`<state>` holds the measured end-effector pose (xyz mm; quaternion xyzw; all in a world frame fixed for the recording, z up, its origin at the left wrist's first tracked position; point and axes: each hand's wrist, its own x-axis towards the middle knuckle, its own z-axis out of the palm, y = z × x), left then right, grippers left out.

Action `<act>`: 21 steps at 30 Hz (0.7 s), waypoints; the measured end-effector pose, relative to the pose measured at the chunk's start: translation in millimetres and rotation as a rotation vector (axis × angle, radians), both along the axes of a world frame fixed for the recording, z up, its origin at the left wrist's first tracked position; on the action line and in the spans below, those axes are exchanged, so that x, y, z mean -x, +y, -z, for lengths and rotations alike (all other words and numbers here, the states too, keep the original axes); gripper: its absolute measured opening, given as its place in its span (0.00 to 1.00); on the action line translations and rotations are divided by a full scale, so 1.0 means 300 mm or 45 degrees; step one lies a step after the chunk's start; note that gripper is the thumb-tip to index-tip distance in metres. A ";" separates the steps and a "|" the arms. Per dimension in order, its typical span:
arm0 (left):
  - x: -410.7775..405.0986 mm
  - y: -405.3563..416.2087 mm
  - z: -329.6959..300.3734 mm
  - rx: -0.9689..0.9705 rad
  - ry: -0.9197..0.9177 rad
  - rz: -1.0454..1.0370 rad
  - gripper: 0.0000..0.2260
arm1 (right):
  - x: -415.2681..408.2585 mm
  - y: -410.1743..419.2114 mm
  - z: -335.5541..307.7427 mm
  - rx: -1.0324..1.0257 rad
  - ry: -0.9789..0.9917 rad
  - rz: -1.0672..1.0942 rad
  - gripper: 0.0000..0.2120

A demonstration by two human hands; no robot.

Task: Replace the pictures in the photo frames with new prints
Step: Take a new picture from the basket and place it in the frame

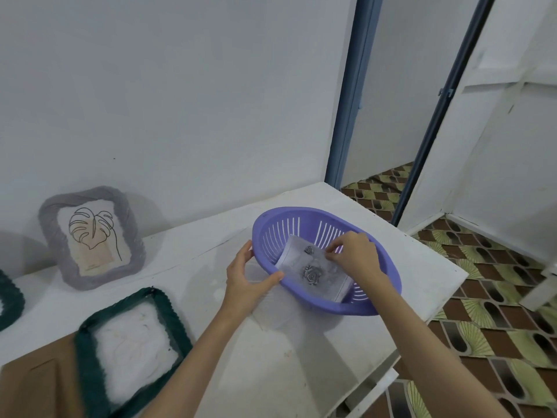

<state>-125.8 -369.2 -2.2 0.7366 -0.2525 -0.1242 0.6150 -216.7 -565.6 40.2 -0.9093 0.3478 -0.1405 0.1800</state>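
here | right hand (355,256) pinches print (313,271), tilted in basket (388,285) | left hand (245,277) grips rim

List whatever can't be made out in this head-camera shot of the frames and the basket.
- Prints in the purple basket: how many are stacked; only the top rose sheet shows, and the right hand covers its far corner.
- Green frame lying flat: its picture is washed out and too faint to read.
- Second green frame: cut off by the left edge.
- Brown backing board: cut off by the bottom edge.
- Left hand: its palm hides where it meets the basket rim.
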 end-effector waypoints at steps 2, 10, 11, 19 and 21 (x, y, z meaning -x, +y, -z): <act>0.005 -0.004 -0.013 -0.069 -0.074 -0.052 0.39 | 0.009 0.032 -0.024 -0.104 -0.178 -0.035 0.05; 0.068 -0.012 -0.107 0.144 0.213 -0.017 0.32 | 0.004 0.242 -0.094 -0.886 -0.488 -0.336 0.10; 0.069 -0.009 -0.116 0.166 0.242 -0.039 0.32 | -0.001 0.262 -0.097 -0.936 -0.484 -0.368 0.14; 0.018 0.124 -0.128 0.202 -0.049 -0.188 0.30 | -0.044 0.341 -0.081 -0.631 -0.626 -0.460 0.08; -0.003 0.176 -0.129 0.206 -0.078 -0.279 0.22 | -0.066 0.362 -0.066 -0.420 -0.593 -0.490 0.09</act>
